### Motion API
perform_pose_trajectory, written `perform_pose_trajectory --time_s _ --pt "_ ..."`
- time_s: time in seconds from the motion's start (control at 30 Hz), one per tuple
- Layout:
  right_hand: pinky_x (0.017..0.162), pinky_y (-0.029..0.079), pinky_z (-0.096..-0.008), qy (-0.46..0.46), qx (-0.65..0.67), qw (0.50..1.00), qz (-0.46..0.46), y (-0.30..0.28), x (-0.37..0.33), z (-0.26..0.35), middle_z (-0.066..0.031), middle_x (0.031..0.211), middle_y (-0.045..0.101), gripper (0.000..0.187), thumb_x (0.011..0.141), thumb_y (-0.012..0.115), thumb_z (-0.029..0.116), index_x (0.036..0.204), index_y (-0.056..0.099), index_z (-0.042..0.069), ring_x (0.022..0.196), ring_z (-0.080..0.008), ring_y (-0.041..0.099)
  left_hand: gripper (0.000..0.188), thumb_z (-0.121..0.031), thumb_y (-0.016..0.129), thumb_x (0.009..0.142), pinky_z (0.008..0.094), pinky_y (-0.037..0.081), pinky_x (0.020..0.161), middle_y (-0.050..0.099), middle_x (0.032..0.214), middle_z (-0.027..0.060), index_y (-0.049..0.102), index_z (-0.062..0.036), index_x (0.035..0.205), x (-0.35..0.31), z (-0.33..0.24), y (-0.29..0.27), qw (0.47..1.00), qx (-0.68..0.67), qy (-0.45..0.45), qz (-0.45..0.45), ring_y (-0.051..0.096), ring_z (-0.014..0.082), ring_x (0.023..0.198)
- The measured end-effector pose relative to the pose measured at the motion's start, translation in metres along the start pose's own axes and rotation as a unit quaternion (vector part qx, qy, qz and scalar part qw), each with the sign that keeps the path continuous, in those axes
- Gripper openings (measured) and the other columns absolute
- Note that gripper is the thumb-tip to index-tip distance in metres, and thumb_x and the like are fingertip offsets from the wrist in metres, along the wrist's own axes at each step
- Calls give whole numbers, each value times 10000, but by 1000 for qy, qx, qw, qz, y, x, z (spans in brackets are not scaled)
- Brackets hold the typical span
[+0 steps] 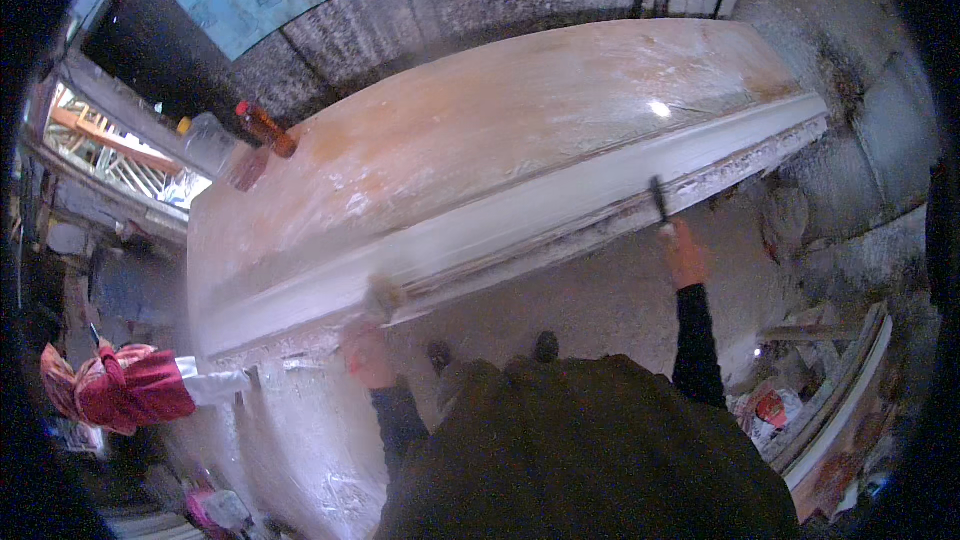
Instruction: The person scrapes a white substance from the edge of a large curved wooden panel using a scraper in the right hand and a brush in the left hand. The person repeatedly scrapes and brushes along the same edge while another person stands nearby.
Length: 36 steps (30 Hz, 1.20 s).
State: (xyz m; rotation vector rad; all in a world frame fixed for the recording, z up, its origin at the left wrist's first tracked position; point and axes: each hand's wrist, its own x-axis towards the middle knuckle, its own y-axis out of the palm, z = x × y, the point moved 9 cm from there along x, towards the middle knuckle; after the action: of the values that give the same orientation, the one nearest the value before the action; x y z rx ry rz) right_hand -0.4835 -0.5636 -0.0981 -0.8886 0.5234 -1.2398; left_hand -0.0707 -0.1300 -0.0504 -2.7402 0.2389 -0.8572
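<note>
A long white moulding strip (470, 230), which looks like plaster, lies along the near side of a wide, smeared worktable (400, 155). My right hand (686, 255) is closed round a narrow hand tool (658, 198) with a dark upper end, which reaches over the strip's rough front edge. Whether it is a blade or a brush is not clear. My left hand (370, 355) is smeared by motion near the strip's front edge. Just above it shows a blurred brownish thing (384, 294); I cannot tell whether my fingers hold it.
On the table's far left stand a red-capped bottle of reddish-brown liquid (266, 130) and a clear yellow-capped bottle (207, 143). At the left, a person in red (140, 385) holds a dark object. Long boards (835, 400) and litter lie at the lower right.
</note>
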Motion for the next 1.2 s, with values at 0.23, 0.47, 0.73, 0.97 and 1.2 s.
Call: perform_pose_trajectory --time_s 0.23,0.47,0.73,0.97,1.2 --pt "834 415 -371 -84 79 949 294 95 -81 104 -150 1063 554 420 840 486 371 1154 467 92 959 -307 541 129 -11 557 694 296 424 667 549 772 65 562 -31 822 -67 -64 144 945 -167 -30 279 521 189 739" --pt "827 413 -391 -29 22 976 216 30 14 15 -160 1063 551 388 827 486 321 1144 475 98 952 -334 535 124 -40 589 690 312 427 682 569 775 73 579 -42 813 -32 -117 200 936 -132 54 321 530 204 753" --pt "500 417 -287 98 111 988 -30 -35 27 -25 -78 730 550 314 835 505 273 1088 487 89 524 -157 502 135 -154 583 775 291 435 757 584 905 62 598 -67 877 -125 -21 328 881 -69 43 466 547 186 868" --pt "406 354 -213 135 195 971 7 -22 15 -19 -6 648 487 292 846 504 243 1092 477 88 457 -61 423 173 -73 627 735 294 454 734 587 880 63 576 -48 898 -70 -14 320 844 30 -89 528 559 184 853" --pt "405 356 -210 154 161 975 13 -64 38 -86 1 658 498 282 846 503 216 1097 481 90 465 -55 425 148 -157 586 741 331 445 644 557 794 92 547 -36 815 72 0 153 877 164 -194 408 553 226 725"
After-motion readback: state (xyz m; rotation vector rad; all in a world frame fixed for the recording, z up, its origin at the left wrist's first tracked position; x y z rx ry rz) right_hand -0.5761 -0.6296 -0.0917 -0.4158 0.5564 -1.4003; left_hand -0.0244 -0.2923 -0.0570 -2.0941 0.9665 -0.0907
